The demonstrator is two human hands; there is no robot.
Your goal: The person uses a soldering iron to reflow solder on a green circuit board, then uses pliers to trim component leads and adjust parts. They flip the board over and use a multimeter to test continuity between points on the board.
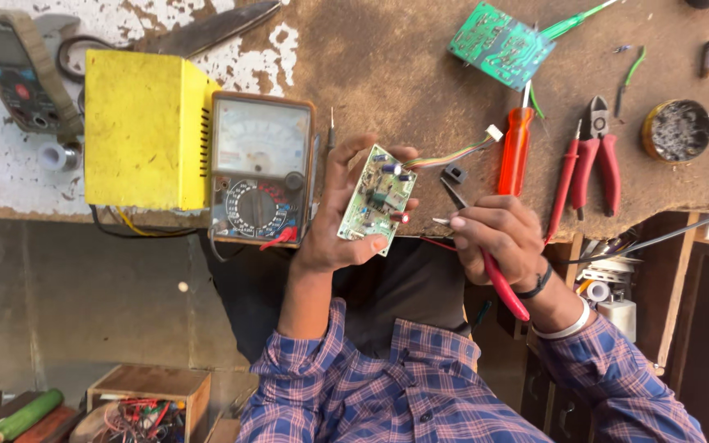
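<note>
Small green circuit board (377, 199) sits clamped in the left hand (340, 215); the right hand (498, 234) grips red-handled pliers (490, 262) over the brown worktop (404, 74).

The left hand (334, 217) grips a small green circuit board (377, 199) at its edges above the worn workbench (404, 82). The right hand (498, 234) holds red-handled pliers (490, 262) just beside the board. An analog meter (260, 168) stands near the left hand.
</note>
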